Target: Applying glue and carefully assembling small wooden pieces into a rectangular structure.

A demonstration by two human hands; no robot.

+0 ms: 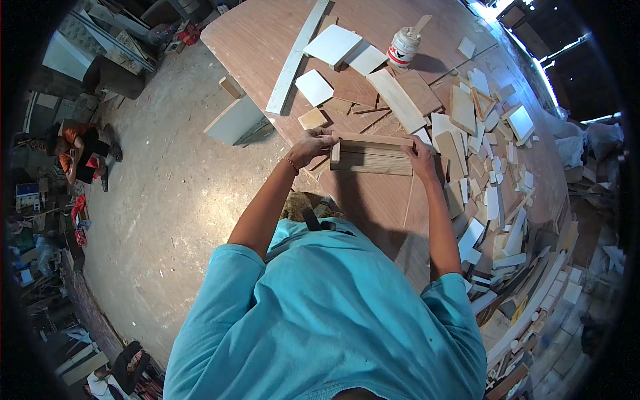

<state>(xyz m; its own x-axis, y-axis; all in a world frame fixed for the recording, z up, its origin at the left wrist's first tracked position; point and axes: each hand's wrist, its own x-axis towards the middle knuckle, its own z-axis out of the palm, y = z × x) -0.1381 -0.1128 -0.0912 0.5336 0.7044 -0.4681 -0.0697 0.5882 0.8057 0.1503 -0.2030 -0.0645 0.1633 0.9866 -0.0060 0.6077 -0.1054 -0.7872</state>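
Head view: my left hand [312, 147] pinches the left end of a small wooden frame [372, 161], thumb and fingers closed on its upper corner; my right hand [420, 160] grips the opposite end, fingers curled at the top corner, though I cannot tell how firmly they press; the frame lies directly between my two hands, its long axis running left to right across my body, so neither hand is nearer; it is over the near part of the table [247, 25], and I cannot tell whether it touches the top.

Its wood is pale brown, with straight lines along the lower face, a strip along the top and a short upright block at the left end; beyond it lie a long, narrow pale strip [297, 59], flat white-faced boards [333, 45] and a squat whitish jar [403, 50] with a flat stick [421, 25] standing in it; to my right spread angular offcuts [463, 108], some raw and tan, some smooth and white.
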